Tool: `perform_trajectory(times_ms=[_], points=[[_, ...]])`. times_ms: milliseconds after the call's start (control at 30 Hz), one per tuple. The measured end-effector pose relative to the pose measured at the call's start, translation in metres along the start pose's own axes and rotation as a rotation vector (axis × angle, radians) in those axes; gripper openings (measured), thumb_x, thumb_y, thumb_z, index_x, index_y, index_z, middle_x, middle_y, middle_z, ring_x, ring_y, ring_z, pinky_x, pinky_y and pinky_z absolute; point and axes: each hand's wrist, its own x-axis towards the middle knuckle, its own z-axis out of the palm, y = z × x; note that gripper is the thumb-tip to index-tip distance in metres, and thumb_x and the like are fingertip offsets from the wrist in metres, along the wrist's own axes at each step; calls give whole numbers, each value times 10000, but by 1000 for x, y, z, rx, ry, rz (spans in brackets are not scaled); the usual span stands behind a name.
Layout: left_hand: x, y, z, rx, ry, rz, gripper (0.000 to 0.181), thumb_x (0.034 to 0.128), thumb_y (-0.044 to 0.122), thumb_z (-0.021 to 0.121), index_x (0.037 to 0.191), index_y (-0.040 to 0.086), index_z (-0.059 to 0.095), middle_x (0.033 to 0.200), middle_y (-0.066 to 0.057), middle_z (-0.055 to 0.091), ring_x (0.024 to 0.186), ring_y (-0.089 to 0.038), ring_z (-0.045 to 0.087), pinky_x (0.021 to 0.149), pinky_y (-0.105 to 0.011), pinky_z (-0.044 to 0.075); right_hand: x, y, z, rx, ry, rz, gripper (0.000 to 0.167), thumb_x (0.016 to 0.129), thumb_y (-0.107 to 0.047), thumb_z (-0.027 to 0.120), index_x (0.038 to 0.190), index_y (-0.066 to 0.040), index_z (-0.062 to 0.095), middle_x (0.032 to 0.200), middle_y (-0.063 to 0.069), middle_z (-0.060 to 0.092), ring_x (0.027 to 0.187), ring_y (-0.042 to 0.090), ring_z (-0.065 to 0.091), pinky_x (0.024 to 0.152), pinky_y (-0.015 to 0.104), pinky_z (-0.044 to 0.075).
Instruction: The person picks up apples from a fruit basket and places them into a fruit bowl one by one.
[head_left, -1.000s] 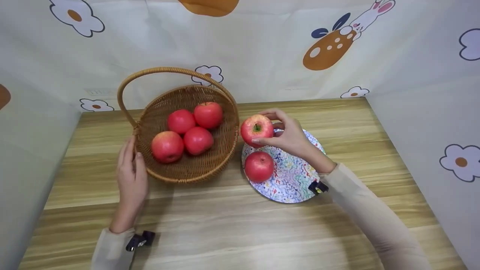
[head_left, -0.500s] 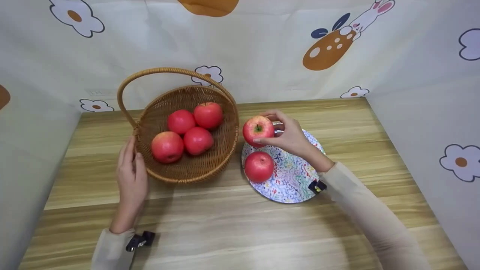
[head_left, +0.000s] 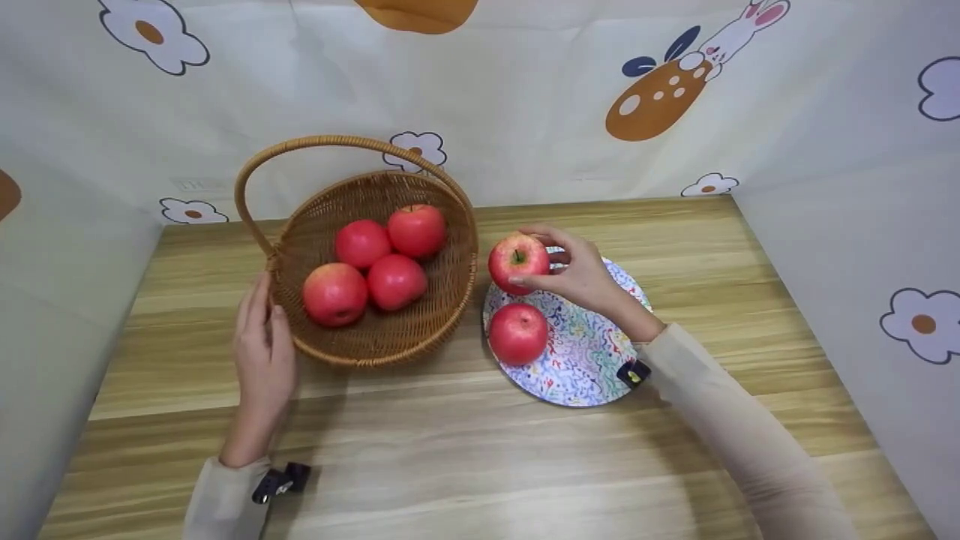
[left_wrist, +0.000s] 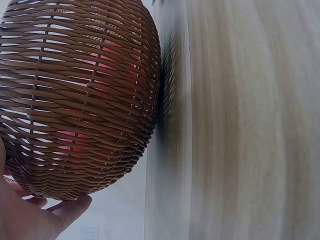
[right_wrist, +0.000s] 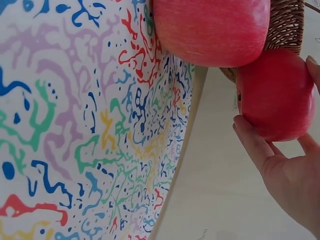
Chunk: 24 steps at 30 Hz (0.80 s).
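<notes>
My right hand (head_left: 581,274) holds a red apple (head_left: 519,262) by its sides, stem end up, over the far left part of a patterned round plate (head_left: 577,375). The right wrist view shows this apple (right_wrist: 277,95) between thumb and fingers, apart from the plate. A second apple (head_left: 518,334) rests on the plate's left side. Left of the plate stands a brown wicker basket (head_left: 382,341) with several red apples (head_left: 335,294) inside. My left hand (head_left: 264,352) rests against the basket's left outer wall. In the left wrist view its fingers (left_wrist: 72,212) touch the weave.
The basket's tall arched handle (head_left: 330,140) rises toward the back wall. A wood-grain table (head_left: 450,465) lies underneath. Fabric walls (head_left: 525,97) with flower and rabbit prints enclose the back and sides. The plate is close to the basket's right rim.
My right hand has shifted slightly right and toward me with the apple, a little farther from the basket's rim. The left hand, basket and other apples have stayed put.
</notes>
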Motion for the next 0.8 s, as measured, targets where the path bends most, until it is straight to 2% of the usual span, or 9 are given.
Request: perform_trajectory(times_ms=[100, 267, 567, 800], points=[[0, 0, 0, -3, 0, 1, 471, 1063, -14, 443, 1526, -101, 471, 1585, -308, 439, 1518, -460, 353, 1261, -265, 261, 0, 3, 0, -11, 5, 6, 701, 847, -141, 901, 1475, -53, 602, 1358, 160, 677, 1120, 314, 718, 913, 343, 625], [0, -1, 0, -2, 5, -2, 468, 1063, -11, 445, 1521, -99, 479, 1576, -315, 446, 1512, -453, 364, 1267, -296, 265, 1, 8, 0, 8, 18, 9, 672, 845, -97, 890, 1450, -24, 606, 1339, 186, 671, 1131, 329, 709, 924, 311, 617], [0, -1, 1, 1, 10, -9, 464, 1067, 0, 449, 1518, -102, 481, 1572, -315, 451, 1506, -446, 376, 1269, -303, 265, 2, 17, 1, 18, 10, 21, 654, 840, -60, 888, 1425, 9, 604, 1335, 212, 655, 1150, 344, 682, 967, 415, 609], [0, -1, 0, -1, 12, -7, 464, 1066, -3, 450, 1518, -104, 480, 1568, -324, 450, 1506, -438, 378, 1266, -291, 266, 1, 21, 1, -6, 4, 52, 658, 842, -90, 893, 1429, -14, 604, 1313, 216, 659, 1085, 346, 716, 864, 276, 625]])
